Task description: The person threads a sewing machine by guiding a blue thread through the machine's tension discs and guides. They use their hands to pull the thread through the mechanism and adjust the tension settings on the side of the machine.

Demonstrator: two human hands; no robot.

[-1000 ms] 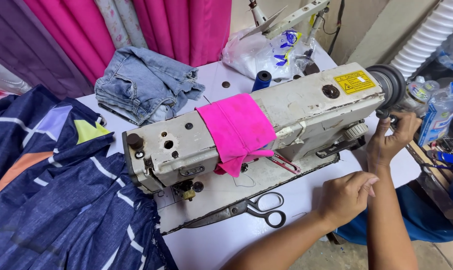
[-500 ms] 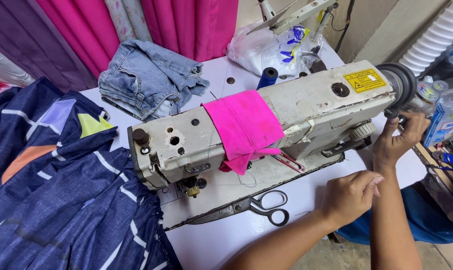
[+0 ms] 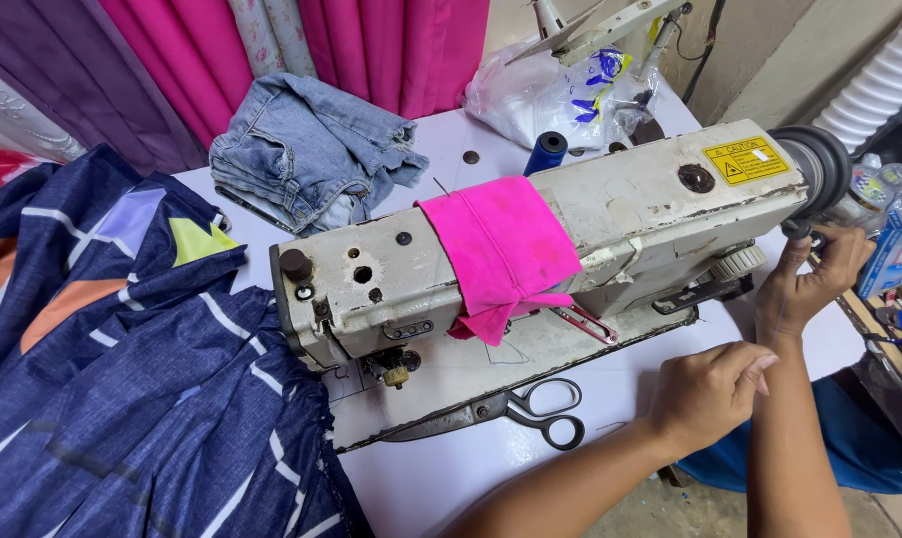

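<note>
A worn off-white sewing machine (image 3: 610, 224) stands on a white table (image 3: 451, 478), with a pink cloth (image 3: 501, 249) tied round its arm. My right hand (image 3: 809, 274) reaches up to the machine's right end, fingers gripping the dark handwheel (image 3: 814, 164) from below. My left hand (image 3: 710, 394) rests on the table in front of the machine, fingers curled in a loose fist, with nothing visible in it. Black-handled scissors (image 3: 511, 408) lie on the machine bed, just left of my left hand. Under the needle area (image 3: 396, 369) there is no fabric.
Dark blue patterned fabric (image 3: 122, 399) is heaped at the left, hanging over the table edge. Folded denim (image 3: 306, 149) lies at the back, near a blue thread spool (image 3: 545, 151) and a plastic bag (image 3: 550, 90). Pink curtains (image 3: 371, 50) hang behind. Bottles (image 3: 894, 234) stand at the right.
The view has shifted slightly down and to the right. My right hand stays on the handwheel and my left hand stays curled on the table, both barely moved.
</note>
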